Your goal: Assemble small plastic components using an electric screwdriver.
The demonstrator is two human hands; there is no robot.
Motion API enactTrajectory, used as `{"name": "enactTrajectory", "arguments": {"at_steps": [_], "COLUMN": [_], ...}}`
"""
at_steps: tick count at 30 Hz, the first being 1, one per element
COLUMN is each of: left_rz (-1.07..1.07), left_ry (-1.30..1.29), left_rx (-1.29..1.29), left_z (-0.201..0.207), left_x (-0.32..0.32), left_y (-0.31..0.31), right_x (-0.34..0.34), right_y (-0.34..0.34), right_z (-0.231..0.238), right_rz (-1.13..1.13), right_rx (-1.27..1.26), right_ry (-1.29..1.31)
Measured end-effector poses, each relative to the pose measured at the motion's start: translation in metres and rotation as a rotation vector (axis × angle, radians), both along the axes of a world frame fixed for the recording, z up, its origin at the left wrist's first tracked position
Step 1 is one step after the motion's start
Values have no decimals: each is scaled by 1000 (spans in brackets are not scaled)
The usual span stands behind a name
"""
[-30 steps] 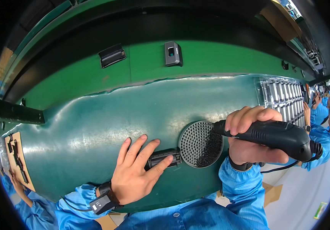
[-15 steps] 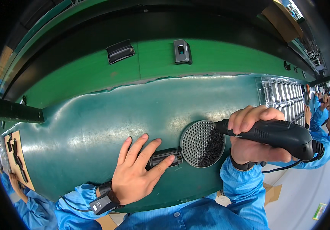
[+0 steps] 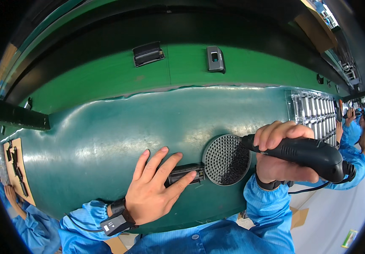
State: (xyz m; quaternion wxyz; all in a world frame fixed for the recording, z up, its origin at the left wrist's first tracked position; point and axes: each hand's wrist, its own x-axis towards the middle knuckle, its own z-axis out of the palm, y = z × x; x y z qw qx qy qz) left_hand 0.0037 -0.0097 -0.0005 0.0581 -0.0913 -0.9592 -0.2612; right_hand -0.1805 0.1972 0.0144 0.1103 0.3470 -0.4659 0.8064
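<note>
My right hand point(image 3: 285, 154) is wrapped round a dark corded electric screwdriver point(image 3: 307, 155), held nearly level. Its tip points left, over the right rim of a round grey dish point(image 3: 216, 154) with a dimpled floor. Small black screws point(image 3: 236, 163) are heaped along the dish's right side. Spread flat on the bench, my left hand point(image 3: 155, 190) has its fingers apart. Its thumb lies across a long black plastic housing point(image 3: 185, 175) that is partly hidden beneath the hand and sits close to the dish's left edge.
Beyond the green bench mat point(image 3: 106, 152) runs a green conveyor belt point(image 3: 106, 72) carrying a black open housing point(image 3: 148, 54) and a grey cover point(image 3: 215, 59). A clear tray of parts point(image 3: 316, 112) stands at the right. Black parts lie on a tan board point(image 3: 18, 169) at the left. Co-workers sit on both sides.
The belt has carried the black housing and grey cover to the right. Both my hands, the screwdriver and the dish stay almost as they were.
</note>
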Motion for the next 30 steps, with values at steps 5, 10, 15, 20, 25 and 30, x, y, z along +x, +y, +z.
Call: {"name": "enactTrajectory", "arguments": {"at_steps": [5,10,15,20,25,30], "left_rz": [-15,10,20,56,1,-43], "left_ry": [-6,44,57,58,58,9], "left_rx": [18,40,35,279,328,352], "left_z": [2,-5,-6,2,3,4], "left_x": [6,4,6,4,1,3], "left_y": [-12,-1,-3,-7,-11,-14], "right_x": [8,18,46,69,87,94], "right_y": [-6,12,8,-6,-23,-33], "right_z": [0,22,41,41,41,36], "right_rz": [20,73,222,261,355,348], "right_rx": [26,-64,-84,-144,-165,-190], "right_ry": [56,-36,-61,-160,-301,-309]}}
